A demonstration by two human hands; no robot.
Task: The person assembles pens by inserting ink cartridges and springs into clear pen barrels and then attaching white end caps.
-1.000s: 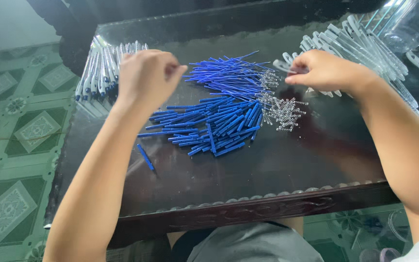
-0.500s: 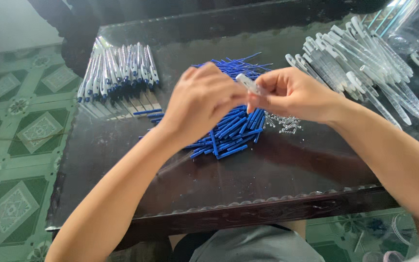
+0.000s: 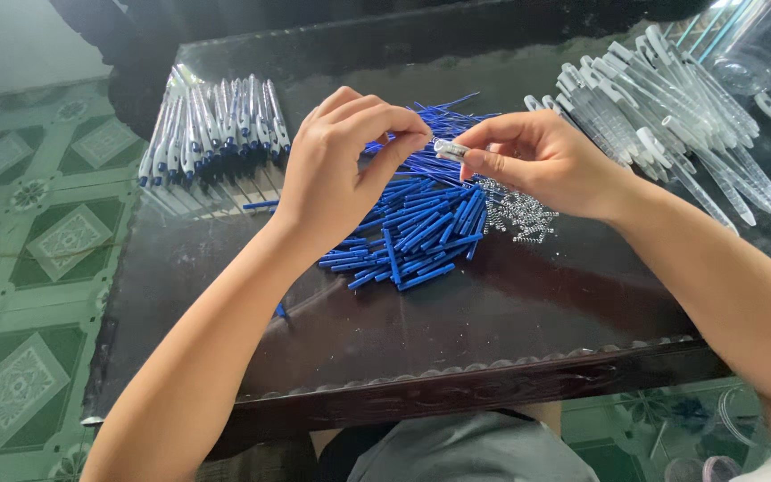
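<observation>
Holding a clear pen barrel [image 3: 451, 149] in the right hand [image 3: 542, 165], thumb and forefinger pinched around its end, I bring the left hand [image 3: 341, 170] up to meet it above the dark glass desk [image 3: 510, 303]. The left grip is closed at the fingertips [image 3: 410, 134], just beside the barrel's open end; something thin and blue seems pinched there, but I cannot tell for sure. Both hands hover over the pile of blue refills [image 3: 421, 219], with a small heap of metal springs [image 3: 518, 212] just to its right. Finished pens [image 3: 216, 125] lie in a row at the far left of the desk, and empty clear barrels [image 3: 662, 107] are fanned out at the far right, near a clear plastic jar [image 3: 765, 40].

To do this well, I judge the barrel should be kept steady and level, its mouth turned toward the left fingertips, so the thin part goes in straight without bending. A light pinch near the tip gives better aim than a hold further back, and working low over the pile means a dropped piece lands among its own kind
</observation>
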